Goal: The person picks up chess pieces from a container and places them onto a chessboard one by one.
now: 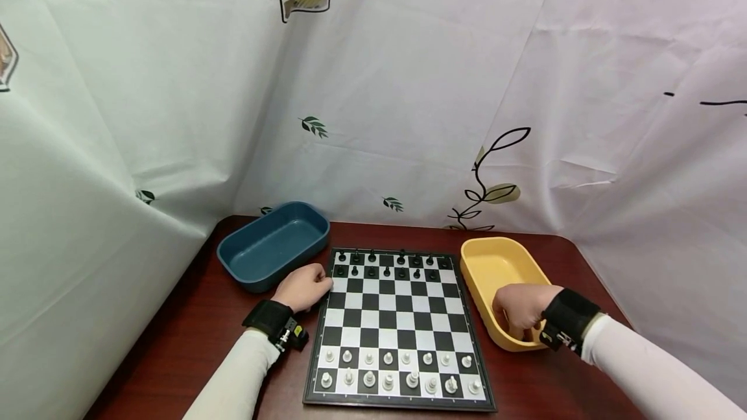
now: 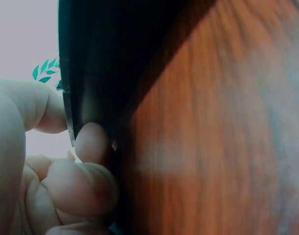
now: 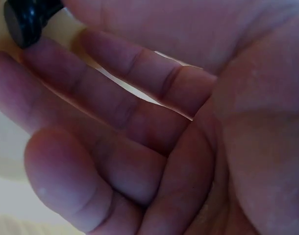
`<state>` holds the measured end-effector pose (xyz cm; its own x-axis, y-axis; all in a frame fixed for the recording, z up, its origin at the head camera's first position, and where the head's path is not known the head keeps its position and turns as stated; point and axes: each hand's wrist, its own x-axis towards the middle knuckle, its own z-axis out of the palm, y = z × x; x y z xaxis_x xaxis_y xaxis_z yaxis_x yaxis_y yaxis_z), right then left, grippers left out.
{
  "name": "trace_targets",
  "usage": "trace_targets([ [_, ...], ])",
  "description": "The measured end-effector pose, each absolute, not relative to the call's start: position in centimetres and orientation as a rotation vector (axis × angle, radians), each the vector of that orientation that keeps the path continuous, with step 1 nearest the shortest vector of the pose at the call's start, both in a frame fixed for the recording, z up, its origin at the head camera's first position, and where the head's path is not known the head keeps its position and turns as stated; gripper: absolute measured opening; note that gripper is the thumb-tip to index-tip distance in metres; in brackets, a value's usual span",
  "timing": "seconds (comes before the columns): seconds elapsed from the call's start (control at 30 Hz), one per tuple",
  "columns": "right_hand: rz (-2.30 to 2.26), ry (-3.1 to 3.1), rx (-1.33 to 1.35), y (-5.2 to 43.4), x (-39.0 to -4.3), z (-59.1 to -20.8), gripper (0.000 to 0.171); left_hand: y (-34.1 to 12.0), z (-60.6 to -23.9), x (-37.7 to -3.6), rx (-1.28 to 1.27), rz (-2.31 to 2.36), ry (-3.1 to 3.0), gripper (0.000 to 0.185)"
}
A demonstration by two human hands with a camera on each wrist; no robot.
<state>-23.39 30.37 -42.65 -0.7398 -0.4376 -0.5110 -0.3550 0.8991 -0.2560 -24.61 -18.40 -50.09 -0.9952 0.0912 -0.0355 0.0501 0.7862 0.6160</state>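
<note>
My left hand (image 1: pixel 303 287) is at the left edge of a chessboard (image 1: pixel 382 321), beyond its middle. In the left wrist view its fingers (image 2: pixel 93 142) pinch the dark board edge (image 2: pixel 98 63). My right hand (image 1: pixel 521 306) reaches down into the yellow tray (image 1: pixel 475 287). A black chess piece (image 3: pixel 24 22) shows in the right wrist view, its round base at the fingertips (image 3: pixel 39 51) and its upper part running behind the thumb, which pinches it. Black pieces (image 1: pixel 401 271) stand in two rows at the far end; white pieces (image 1: pixel 388 381) fill two near rows.
A blue tray (image 1: pixel 233 271) sits behind the left hand, at the table's far left. The dark red table (image 1: pixel 175 342) has white printed cloth (image 1: pixel 373 115) hanging round its back and sides. One square in the farthest black row, between two pieces, is bare.
</note>
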Motion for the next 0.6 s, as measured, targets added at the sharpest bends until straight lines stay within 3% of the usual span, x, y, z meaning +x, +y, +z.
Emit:
trace_targets([
  [0.3,-0.203,2.489,-0.583,30.4,-23.5,-42.7,0.033,-18.3,-49.9,-24.7,0.122,0.996,2.911,0.023],
  [0.6,-0.167,2.692,-0.814,31.1,-25.3,-42.8,0.028,-18.3,-49.9,-24.6,0.116,0.997,2.910,0.023],
])
